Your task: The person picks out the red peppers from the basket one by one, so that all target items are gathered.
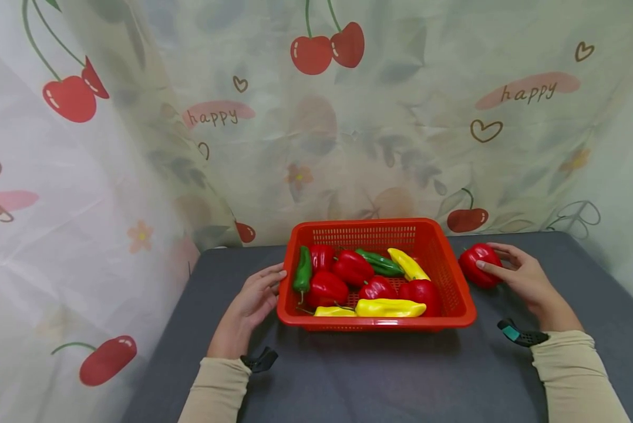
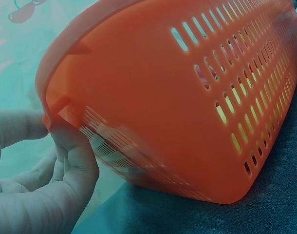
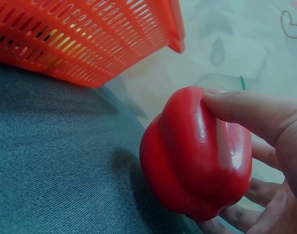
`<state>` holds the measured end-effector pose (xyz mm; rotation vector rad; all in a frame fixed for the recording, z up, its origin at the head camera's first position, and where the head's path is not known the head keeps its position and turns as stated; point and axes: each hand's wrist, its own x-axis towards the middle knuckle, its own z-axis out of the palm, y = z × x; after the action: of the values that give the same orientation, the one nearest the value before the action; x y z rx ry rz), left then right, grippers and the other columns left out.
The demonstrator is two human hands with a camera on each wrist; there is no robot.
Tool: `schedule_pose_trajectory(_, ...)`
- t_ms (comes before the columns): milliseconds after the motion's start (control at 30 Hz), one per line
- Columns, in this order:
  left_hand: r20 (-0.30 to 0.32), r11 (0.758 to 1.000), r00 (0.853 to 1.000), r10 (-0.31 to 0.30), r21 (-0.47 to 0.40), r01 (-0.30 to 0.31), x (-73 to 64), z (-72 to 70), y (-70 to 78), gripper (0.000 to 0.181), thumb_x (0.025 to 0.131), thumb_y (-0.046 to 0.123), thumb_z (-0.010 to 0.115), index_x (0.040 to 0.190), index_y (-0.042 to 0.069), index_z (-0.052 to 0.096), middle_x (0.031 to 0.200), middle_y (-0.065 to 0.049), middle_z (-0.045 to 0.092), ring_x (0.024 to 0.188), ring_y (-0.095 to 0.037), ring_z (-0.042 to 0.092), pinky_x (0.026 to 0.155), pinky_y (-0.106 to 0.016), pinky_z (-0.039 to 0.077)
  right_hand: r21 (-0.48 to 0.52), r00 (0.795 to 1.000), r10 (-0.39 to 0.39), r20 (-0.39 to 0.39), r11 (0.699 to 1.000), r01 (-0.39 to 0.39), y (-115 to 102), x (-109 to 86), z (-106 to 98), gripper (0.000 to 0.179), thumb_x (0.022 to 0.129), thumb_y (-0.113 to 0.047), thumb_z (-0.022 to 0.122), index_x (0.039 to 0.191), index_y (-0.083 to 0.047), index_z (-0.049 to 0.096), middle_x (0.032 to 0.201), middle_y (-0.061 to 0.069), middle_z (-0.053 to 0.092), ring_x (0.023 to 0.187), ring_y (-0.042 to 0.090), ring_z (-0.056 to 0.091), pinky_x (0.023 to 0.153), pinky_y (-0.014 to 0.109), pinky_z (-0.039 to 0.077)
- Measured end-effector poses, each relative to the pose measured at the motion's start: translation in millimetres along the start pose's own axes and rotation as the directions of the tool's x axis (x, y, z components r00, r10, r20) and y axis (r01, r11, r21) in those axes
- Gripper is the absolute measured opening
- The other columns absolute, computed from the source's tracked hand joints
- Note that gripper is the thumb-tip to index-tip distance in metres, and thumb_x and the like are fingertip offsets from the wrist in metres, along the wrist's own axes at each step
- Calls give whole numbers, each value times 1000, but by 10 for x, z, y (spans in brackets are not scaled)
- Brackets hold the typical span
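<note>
My right hand (image 1: 528, 279) grips a red bell pepper (image 1: 480, 265) just right of the basket, thumb on the near side and fingers around the far side. In the right wrist view the pepper (image 3: 192, 156) shows glossy and lobed, close over the grey cloth. At the left end of the red plastic basket (image 1: 377, 322), my left hand (image 1: 253, 302) pinches the rim (image 2: 44, 92) between thumb and fingers. Inside lie several red bell peppers (image 1: 353, 267), long yellow peppers (image 1: 390, 308) and two green peppers (image 1: 302, 270).
A dark grey cloth (image 1: 348, 376) covers the table beneath the basket. Behind and to the left hangs a pale curtain (image 1: 359, 147) printed with cherries and hearts. Black straps (image 1: 522, 335) sit at both wrists.
</note>
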<state>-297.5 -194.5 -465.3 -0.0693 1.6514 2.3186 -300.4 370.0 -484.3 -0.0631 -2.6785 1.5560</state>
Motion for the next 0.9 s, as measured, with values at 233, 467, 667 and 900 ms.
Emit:
schedule_pose_trajectory(233, 10, 1000, 1000, -2, 2, 2, -4, -5, 4, 49, 110, 12, 57, 156, 0, 46, 130, -2, 68, 107, -15, 69, 95, -31, 62, 7, 1000, 0, 4, 1000, 0, 16, -5, -1, 81, 102, -44, 70, 163, -5, 35, 161, 33, 38, 139, 50, 45, 76, 9, 50)
schedule_pose_trajectory(467, 12, 1000, 1000, -6, 5, 6, -13, -5, 8, 50, 110, 13, 57, 157, 0, 46, 135, -3, 67, 107, -15, 70, 95, -31, 62, -3, 1000, 1, 5, 1000, -1, 25, -20, 9, 82, 102, -44, 70, 163, -3, 35, 160, 34, 39, 138, 51, 45, 75, 9, 49)
schedule_pose_trajectory(667, 12, 1000, 1000, -9, -3, 9, -16, 0, 6, 50, 110, 13, 57, 157, 1, 46, 135, -4, 66, 108, -16, 70, 95, -32, 62, -1, 1000, 15, 15, 1000, -15, 50, -14, 4, 84, 101, -46, 71, 163, -2, 34, 161, 36, 37, 141, 55, 42, 75, 9, 47)
schedule_pose_trajectory(900, 10, 1000, 1000, -12, -3, 12, -14, 1, 10, 50, 110, 13, 57, 157, 1, 46, 138, -5, 64, 110, -16, 69, 96, -32, 62, 2, 999, 24, 25, 1000, -24, 83, -1, -7, 84, 102, -46, 70, 163, -2, 33, 161, 36, 37, 142, 56, 41, 76, 10, 47)
